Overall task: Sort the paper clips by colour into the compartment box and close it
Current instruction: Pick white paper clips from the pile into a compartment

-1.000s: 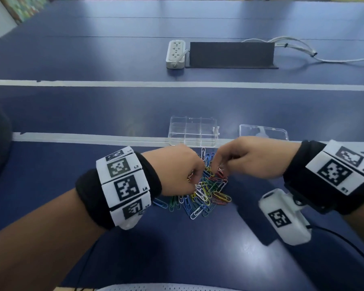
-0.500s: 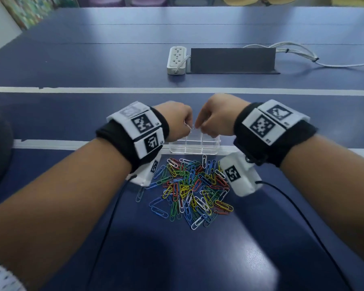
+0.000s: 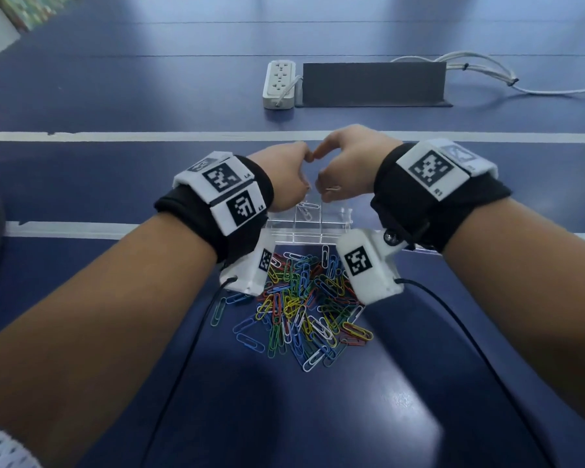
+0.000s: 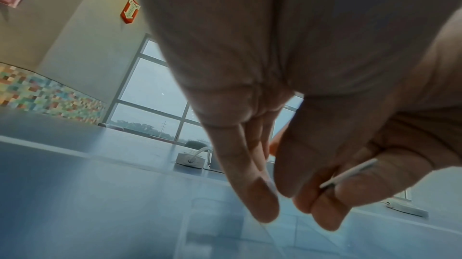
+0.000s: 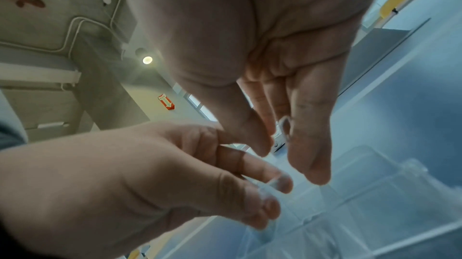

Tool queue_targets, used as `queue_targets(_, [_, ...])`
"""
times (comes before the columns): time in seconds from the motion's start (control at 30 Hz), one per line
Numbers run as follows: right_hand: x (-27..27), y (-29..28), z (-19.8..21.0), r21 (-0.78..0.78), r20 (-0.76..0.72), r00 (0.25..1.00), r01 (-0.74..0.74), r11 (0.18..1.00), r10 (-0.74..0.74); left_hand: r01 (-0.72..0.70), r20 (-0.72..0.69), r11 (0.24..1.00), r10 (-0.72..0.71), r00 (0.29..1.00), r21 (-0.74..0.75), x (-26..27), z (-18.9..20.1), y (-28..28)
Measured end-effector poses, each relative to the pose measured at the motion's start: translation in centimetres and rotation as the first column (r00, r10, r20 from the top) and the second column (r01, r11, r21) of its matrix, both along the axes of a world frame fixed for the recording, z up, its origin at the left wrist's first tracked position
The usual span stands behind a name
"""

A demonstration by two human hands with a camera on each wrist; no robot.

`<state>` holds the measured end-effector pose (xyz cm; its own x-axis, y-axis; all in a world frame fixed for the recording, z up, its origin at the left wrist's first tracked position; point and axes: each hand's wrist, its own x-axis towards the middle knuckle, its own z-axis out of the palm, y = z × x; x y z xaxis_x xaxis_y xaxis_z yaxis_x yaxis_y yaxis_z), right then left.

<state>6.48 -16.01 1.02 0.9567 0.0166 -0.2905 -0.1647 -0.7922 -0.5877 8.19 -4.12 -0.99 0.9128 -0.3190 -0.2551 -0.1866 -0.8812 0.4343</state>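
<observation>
Key relation: my right hand (image 3: 348, 170) pinches a white clip (image 3: 332, 188) with the compartment box (image 3: 331, 228) straight below the fingertips; I judge the drop needs only a release.
Clip axis: roughly level, running sideways out from the fingers toward my left hand.
Target cell: two white clips (image 3: 307, 210) already lie in a far-row compartment, just under and slightly left of the pinch.
Left hand (image 3: 286, 179): thumb and fingers drawn together beside the right hand, fingertips touching it at the top; whether they hold a clip, I cannot tell.
Nearer hand: both sit over the box; the right one carries the load.
Pile (image 3: 301, 298): mixed colours, loose on the table, on the wrist side of the box, toward me.
Surface: dark blue table (image 3: 115, 184) with white stripes.
Room: power strip (image 3: 280, 83) and a dark panel (image 3: 372, 83) well beyond the fingers; windows in the left wrist view.
</observation>
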Motion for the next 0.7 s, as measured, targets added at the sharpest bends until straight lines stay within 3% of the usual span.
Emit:
queue_targets(0.17, [-0.4,0.5,0.3,-0.04,0.024,0.999,-0.032,0.999,0.033,-0.036,-0.028,0.991,0.032,0.999,-0.13,-0.2,0.4,0.4])
queue_targets(0.27, [-0.5,1.0,0.3,0.153,-0.038,0.999,0.035,0.988,-0.03,-0.068,-0.052,0.975,0.058,0.997,-0.212,-0.5,0.2,1.1])
queue_targets(0.57, [-0.6,1.1,-0.2,0.32,-0.052,0.998,0.04,0.947,-0.025,-0.039,0.049,0.992,0.045,0.998,-0.119,-2.2,-0.2,3.6])
queue_targets(0.7, [-2.6,0.1,0.2,0.151,0.077,0.993,-0.104,0.983,0.093,0.002,0.165,0.996,0.013,0.986,-0.089,-3.2,0.7,4.2])
